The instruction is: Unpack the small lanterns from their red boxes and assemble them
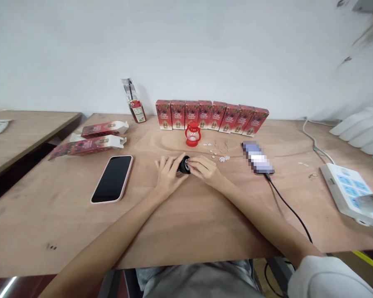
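Black part (183, 166), wooden table (192, 231), white wall (205, 54)

Black part (183, 166) and bright red lantern (193, 134).

The left hand (168, 174) partly hides the black piece (183, 166), a phone screen (256, 157) is blurred, the power strip (348, 191) cut off.

head-worn view, forward-down, seemingly near
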`<state>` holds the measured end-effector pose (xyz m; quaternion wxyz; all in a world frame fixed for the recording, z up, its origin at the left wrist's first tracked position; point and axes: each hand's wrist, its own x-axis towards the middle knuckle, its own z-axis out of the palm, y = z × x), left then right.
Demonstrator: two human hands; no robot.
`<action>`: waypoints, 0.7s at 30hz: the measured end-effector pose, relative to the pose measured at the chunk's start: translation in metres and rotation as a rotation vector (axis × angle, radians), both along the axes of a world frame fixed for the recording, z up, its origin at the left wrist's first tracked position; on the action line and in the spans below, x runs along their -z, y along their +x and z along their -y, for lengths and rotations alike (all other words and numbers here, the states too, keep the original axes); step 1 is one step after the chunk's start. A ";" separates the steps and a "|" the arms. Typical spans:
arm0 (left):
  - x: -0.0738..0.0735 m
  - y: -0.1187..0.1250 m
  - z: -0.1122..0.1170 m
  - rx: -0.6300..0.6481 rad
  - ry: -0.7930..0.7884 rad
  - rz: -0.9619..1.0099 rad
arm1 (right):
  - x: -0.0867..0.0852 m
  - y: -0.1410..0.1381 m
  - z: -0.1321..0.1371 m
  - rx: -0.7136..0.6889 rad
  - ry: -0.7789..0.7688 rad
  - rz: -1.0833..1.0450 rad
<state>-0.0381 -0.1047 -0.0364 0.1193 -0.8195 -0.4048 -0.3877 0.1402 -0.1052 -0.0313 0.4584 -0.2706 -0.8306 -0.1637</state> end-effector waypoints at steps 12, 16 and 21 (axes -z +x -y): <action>0.000 0.000 -0.001 0.005 -0.006 -0.005 | -0.002 -0.001 0.002 0.038 -0.037 0.005; 0.000 -0.001 -0.002 0.007 -0.005 -0.013 | 0.001 0.001 0.000 0.006 -0.050 0.007; 0.000 -0.001 -0.001 0.021 0.002 0.003 | 0.000 0.003 0.000 0.005 -0.031 0.004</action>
